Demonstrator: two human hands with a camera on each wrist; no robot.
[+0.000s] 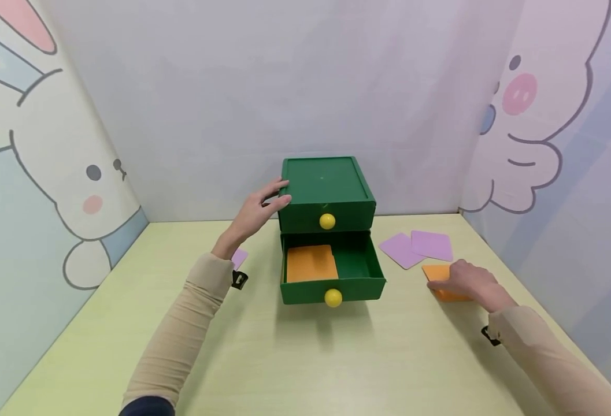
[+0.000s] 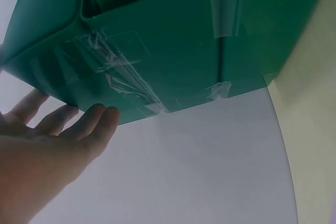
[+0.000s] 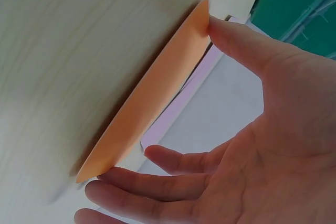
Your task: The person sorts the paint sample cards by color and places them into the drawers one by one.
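A green two-drawer cabinet with yellow knobs stands on the table, its lower drawer pulled out. Inside that drawer, on the left side, lies an orange card. My left hand rests against the cabinet's upper left side, fingers extended; the left wrist view shows the hand by the taped green wall. On the right, my right hand holds another orange card. In the right wrist view this card spans from the thumb to the fingertips, held by its opposite edges.
Two purple cards overlap on the table to the right of the cabinet. Another purple card shows partly behind the left wrist. Walls with cartoon animals enclose the pale table at the back and both sides.
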